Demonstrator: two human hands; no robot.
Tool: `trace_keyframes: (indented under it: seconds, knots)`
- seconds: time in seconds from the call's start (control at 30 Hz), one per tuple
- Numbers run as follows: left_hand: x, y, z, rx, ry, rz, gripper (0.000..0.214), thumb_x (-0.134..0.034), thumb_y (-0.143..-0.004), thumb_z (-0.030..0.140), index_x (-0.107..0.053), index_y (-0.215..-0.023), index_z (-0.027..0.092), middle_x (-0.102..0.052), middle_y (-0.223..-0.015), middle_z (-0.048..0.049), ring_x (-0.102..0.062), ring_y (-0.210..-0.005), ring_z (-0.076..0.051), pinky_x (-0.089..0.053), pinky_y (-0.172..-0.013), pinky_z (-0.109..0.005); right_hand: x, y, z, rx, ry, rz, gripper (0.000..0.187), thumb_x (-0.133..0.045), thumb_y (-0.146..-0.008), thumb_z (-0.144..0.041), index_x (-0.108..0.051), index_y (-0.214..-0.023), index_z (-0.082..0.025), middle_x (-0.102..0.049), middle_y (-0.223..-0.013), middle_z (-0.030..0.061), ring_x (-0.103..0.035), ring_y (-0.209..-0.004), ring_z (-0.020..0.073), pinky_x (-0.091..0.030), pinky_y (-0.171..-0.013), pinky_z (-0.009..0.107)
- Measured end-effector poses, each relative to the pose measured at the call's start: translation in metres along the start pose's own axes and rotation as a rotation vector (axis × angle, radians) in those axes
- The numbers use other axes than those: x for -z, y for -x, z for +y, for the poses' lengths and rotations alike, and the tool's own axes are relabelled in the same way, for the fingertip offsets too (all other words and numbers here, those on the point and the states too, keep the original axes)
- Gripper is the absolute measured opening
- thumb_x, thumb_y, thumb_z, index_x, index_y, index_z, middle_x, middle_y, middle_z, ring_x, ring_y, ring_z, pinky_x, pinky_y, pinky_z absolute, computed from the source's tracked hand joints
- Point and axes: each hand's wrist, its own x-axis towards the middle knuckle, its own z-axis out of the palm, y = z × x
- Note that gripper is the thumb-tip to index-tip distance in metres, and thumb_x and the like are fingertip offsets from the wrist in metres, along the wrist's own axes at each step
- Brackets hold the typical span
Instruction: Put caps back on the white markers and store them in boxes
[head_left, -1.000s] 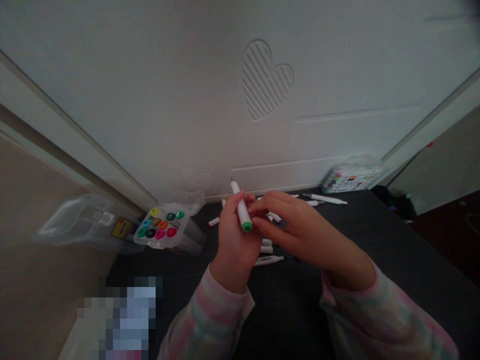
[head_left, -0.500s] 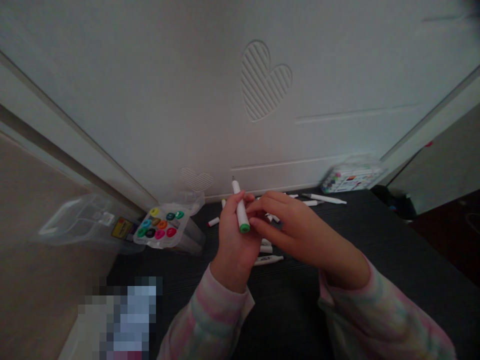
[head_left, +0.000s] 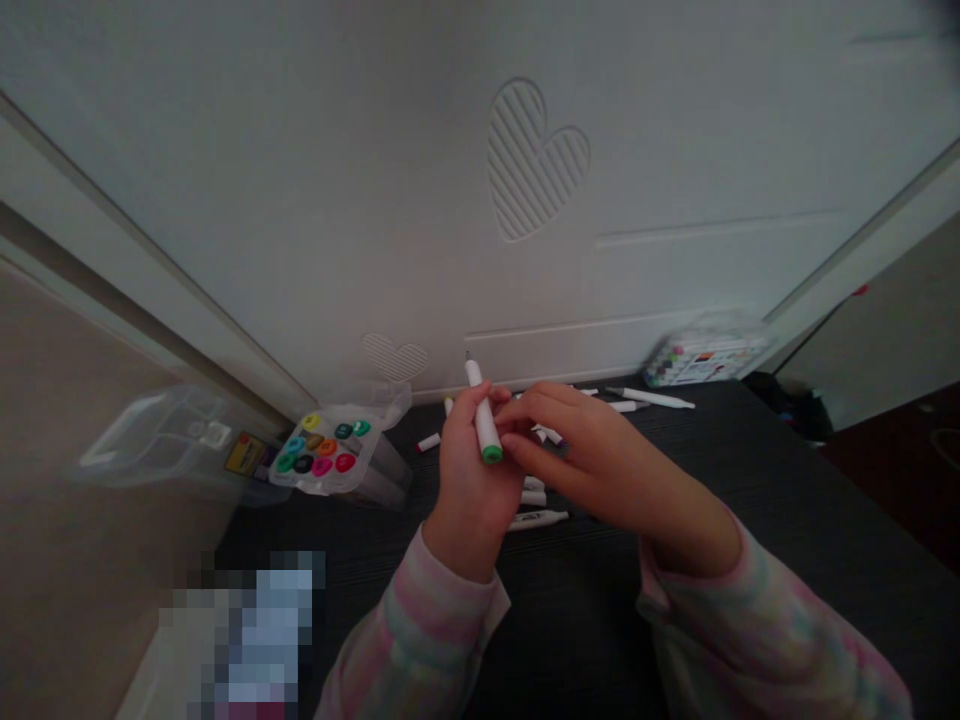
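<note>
Marker [head_left: 487,424], white and green-ended, slanted near the frame's centre, pinched in the fingers of the left hand [head_left: 474,495], while the right hand [head_left: 600,443] curled beside it, its fingers' grip impossible to tell.

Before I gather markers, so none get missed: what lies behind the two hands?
Behind the left hand and right hand, parts of several loose white markers show on the dark table. The hands cover the rest, so their full number can't be told.

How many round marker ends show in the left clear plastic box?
10. Nearest, left to right: green, black, pink, red; behind: blue, brown, orange, yellow, teal, second green. Others may hide.
</note>
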Motion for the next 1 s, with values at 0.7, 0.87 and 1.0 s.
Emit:
trace_keyframes:
  seconds: [0.7,0.87,1.0]
  knots:
    - [0.0021,-0.0026,0.0003,0.004,-0.007,-0.007,0.019,-0.046,-0.079,0.019,-0.05,-0.061,0.013,-0.05,-0.051,0.0031,-0.047,-0.044,-0.006,-0.037,-0.048,-0.018,-0.0009,0.0,0.0021,-0.024,0.001,-0.005,0.015,-0.051,-0.083,-0.019,-0.06,-0.095,-0.014,-0.058,-0.089,0.0052,-0.052,-0.084,0.0153,-0.04,-0.077,0.029]
    - [0.0017,-0.0042,-0.0002,0.011,0.0,0.019,0.019,-0.045,-0.078,0.019,-0.05,-0.06,0.013,-0.05,-0.051,0.0032,-0.047,-0.043,-0.005,-0.037,-0.048,-0.018,-0.0016,-0.0001,0.0019,-0.016,0.028,-0.008,0.016,-0.05,-0.084,-0.02,-0.06,-0.095,-0.014,-0.058,-0.088,0.0059,-0.052,-0.084,0.0162,-0.04,-0.076,0.03]
    - [0.0018,-0.0036,0.0002,0.006,-0.004,0.01,0.018,-0.047,-0.078,0.019,-0.05,-0.061,0.013,-0.051,-0.051,0.0031,-0.047,-0.043,-0.005,-0.037,-0.047,-0.018,-0.0026,-0.0006,0.0016,-0.013,0.037,-0.006,0.016,-0.05,-0.084,-0.019,-0.06,-0.094,-0.014,-0.058,-0.089,0.006,-0.052,-0.084,0.016,-0.04,-0.077,0.029]
